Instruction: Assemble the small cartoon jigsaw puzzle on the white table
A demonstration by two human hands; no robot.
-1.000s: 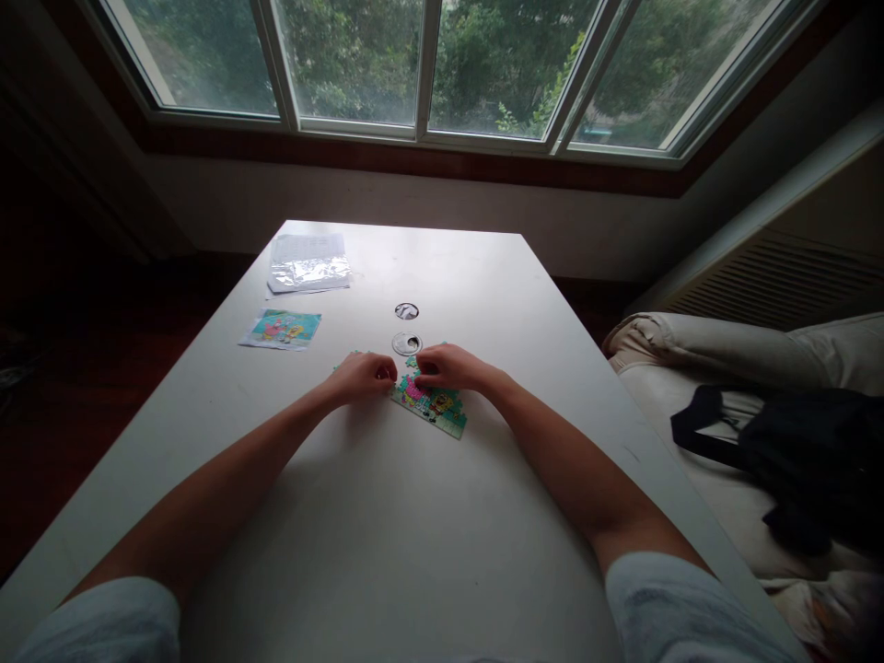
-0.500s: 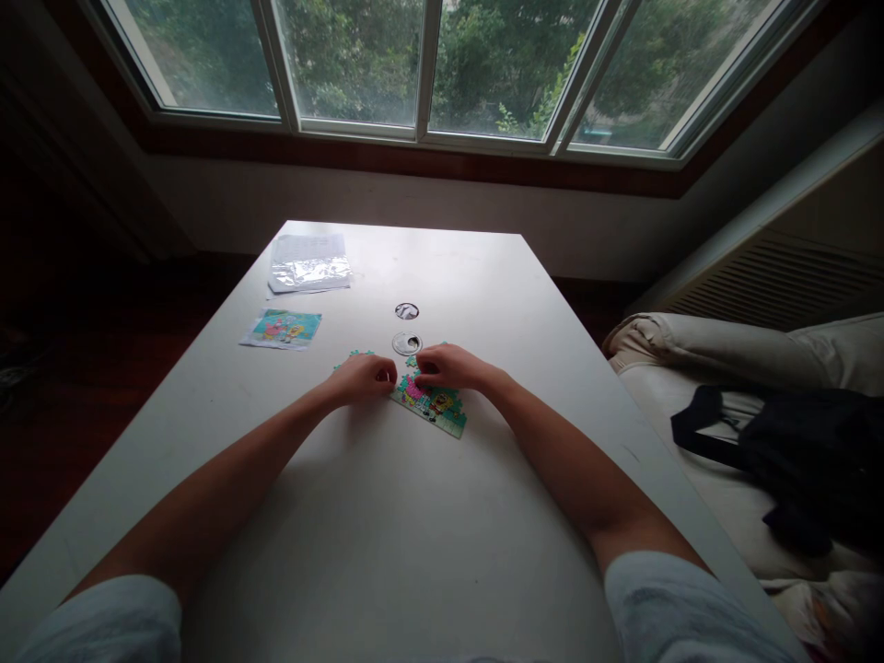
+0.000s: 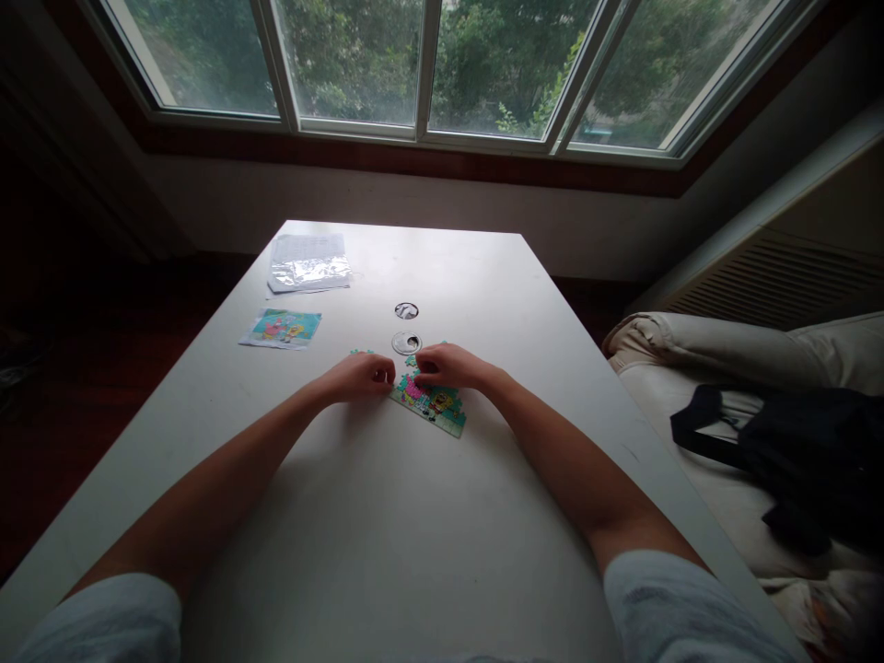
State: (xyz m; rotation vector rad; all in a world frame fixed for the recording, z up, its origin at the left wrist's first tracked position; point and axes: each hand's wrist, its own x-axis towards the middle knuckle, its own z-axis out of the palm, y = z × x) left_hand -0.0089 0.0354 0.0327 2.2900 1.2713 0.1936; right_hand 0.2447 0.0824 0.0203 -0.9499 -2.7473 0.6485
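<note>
A partly joined jigsaw puzzle [image 3: 442, 412] with a cartoon picture lies slantwise on the white table. My left hand [image 3: 355, 376] is closed at its left corner, thumb and fingers curled in, the tips against the edge. Over the upper left part of the puzzle, my right hand [image 3: 452, 366] is closed in a pinch, fingertips down by the pink figure. What it pinches, if anything, is hidden. A small loose puzzle piece [image 3: 412, 361] shows beside the right fingers. More teal pieces [image 3: 360, 352] peek out behind my left hand.
A cartoon picture sheet [image 3: 284, 329] lies at the left, with a clear plastic bag and papers [image 3: 308, 262] behind it. Two round cutouts [image 3: 407, 343] sit in the white table [image 3: 387, 543] beyond my hands. A dark bag [image 3: 815, 460] rests on the sofa at the right.
My left hand and the puzzle have shifted very slightly to the left. My right hand stays nearly still.
</note>
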